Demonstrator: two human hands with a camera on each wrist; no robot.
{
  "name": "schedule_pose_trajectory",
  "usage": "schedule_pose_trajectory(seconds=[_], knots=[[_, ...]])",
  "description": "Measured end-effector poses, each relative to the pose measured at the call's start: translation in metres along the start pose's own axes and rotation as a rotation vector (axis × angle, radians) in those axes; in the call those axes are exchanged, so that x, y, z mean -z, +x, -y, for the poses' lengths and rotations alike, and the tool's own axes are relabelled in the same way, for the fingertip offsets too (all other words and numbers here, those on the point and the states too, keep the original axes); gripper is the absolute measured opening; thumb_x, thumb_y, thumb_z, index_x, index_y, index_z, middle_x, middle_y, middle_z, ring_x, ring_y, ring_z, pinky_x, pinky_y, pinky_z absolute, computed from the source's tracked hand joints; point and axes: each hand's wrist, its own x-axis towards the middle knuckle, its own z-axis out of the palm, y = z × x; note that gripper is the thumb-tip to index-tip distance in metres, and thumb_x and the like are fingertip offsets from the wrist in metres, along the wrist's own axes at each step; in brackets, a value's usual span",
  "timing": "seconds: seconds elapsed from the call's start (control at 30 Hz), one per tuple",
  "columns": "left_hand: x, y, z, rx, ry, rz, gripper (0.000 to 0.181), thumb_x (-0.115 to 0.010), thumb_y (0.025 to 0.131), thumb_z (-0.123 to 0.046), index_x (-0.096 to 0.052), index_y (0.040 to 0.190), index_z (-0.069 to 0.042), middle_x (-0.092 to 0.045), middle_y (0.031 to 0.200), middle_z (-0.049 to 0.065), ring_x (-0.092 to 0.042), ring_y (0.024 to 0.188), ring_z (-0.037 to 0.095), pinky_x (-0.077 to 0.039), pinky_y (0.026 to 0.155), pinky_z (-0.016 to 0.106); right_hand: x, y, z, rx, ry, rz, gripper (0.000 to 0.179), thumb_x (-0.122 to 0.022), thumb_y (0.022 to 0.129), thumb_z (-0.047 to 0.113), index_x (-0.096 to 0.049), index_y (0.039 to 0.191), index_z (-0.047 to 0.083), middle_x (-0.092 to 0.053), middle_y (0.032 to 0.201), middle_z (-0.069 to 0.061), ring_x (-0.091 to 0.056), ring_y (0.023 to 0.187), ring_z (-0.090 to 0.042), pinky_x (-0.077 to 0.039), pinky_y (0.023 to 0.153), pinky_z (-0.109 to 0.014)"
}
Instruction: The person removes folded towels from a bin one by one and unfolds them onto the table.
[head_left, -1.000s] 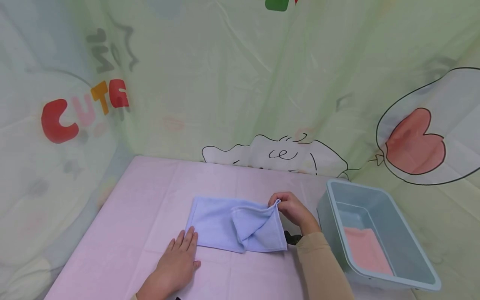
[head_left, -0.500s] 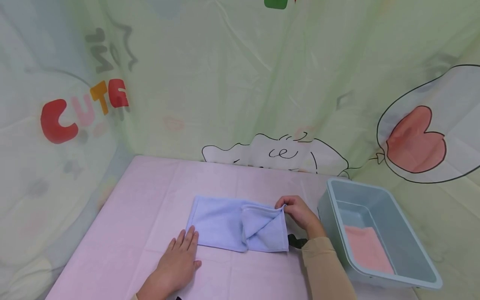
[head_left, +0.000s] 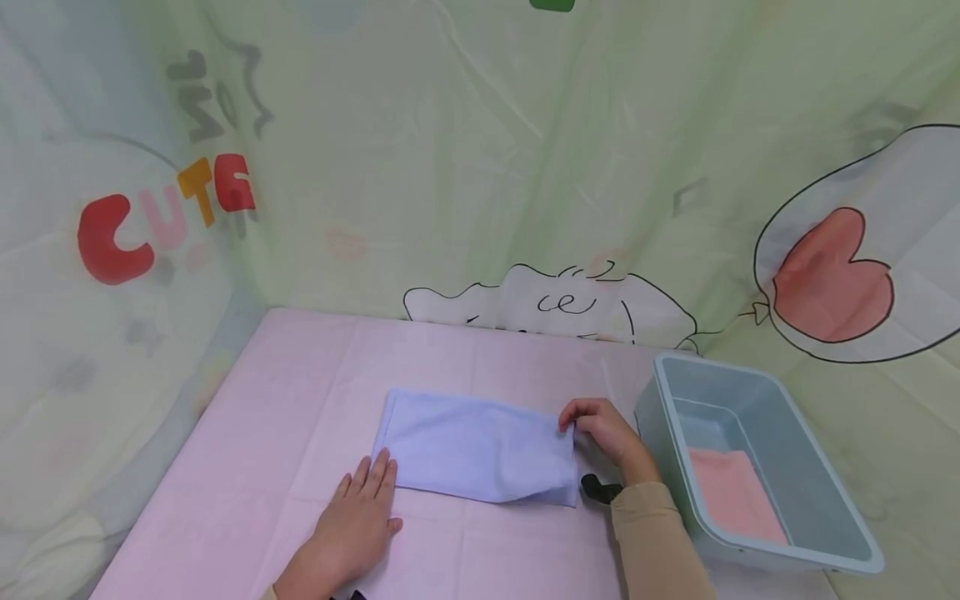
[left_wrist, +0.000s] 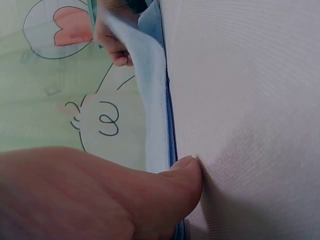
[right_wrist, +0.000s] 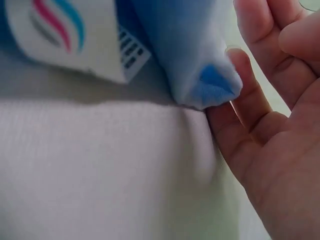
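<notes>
A light blue towel, folded into a rectangle, lies on the pink cloth-covered table. At its near left corner my left hand lies flat, straight fingertips on the towel's edge. My right hand is at the far right corner, fingers loosely bent. In the right wrist view, fingers touch the rolled towel corner, while the thumb stands apart from it. A white label with a pink and blue swirl hangs from the towel there. In the left wrist view, the towel's far end rises off the table.
A grey-blue plastic bin stands right of my right forearm, with a folded pink cloth inside. Printed curtains close off the back and left sides. A black piece sits by my right wrist.
The towel's folded-over flap at the right has dropped flat, so its top now looks smooth. My right hand has moved slightly right and nearer, its pinch loosened. The left hand has stayed put.
</notes>
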Motion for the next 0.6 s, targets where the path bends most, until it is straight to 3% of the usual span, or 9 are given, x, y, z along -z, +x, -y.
schedule_pose_trajectory(seconds=[0.17, 0.33, 0.5, 0.6], knots=[[-0.001, 0.001, 0.001, 0.005, 0.003, -0.005, 0.080, -0.070, 0.104, -0.034, -0.036, 0.164, 0.006, -0.025, 0.178, 0.023, -0.025, 0.163, 0.050, -0.027, 0.129, 0.069, 0.002, -0.001, 0.001, 0.004, -0.017, -0.017, 0.028, -0.051, 0.093, -0.006, -0.077, 0.104, -0.002, -0.079, 0.106, -0.013, -0.063, 0.108, -0.021, -0.046, 0.098, -0.034], [0.000, 0.001, -0.001, 0.017, -0.008, 0.013, 0.083, -0.069, 0.104, -0.040, -0.034, 0.165, 0.005, -0.022, 0.178, 0.023, -0.022, 0.165, 0.049, -0.025, 0.129, 0.070, 0.000, 0.000, 0.006, 0.020, -0.013, -0.019, 0.027, -0.060, 0.104, 0.007, -0.073, 0.127, 0.001, -0.076, 0.130, -0.018, -0.066, 0.127, -0.032, -0.049, 0.107, -0.035], [0.000, 0.001, -0.003, 0.026, -0.006, 0.012, 0.085, -0.067, 0.104, -0.044, -0.034, 0.165, 0.006, -0.021, 0.178, 0.025, -0.022, 0.164, 0.051, -0.025, 0.128, 0.072, -0.009, 0.003, 0.016, -0.024, -0.003, -0.029, 0.038, -0.064, 0.107, 0.015, -0.063, 0.144, 0.006, -0.069, 0.143, -0.016, -0.062, 0.137, -0.035, -0.048, 0.119, -0.050], [-0.002, 0.002, -0.007, 0.036, -0.020, -0.007, 0.087, -0.068, 0.104, -0.046, -0.035, 0.164, 0.006, -0.022, 0.177, 0.027, -0.021, 0.164, 0.052, -0.024, 0.127, 0.074, -0.014, 0.008, 0.024, 0.010, -0.024, -0.022, 0.042, -0.065, 0.107, 0.018, -0.061, 0.147, 0.006, -0.069, 0.143, -0.016, -0.062, 0.136, -0.035, -0.047, 0.120, -0.055]])
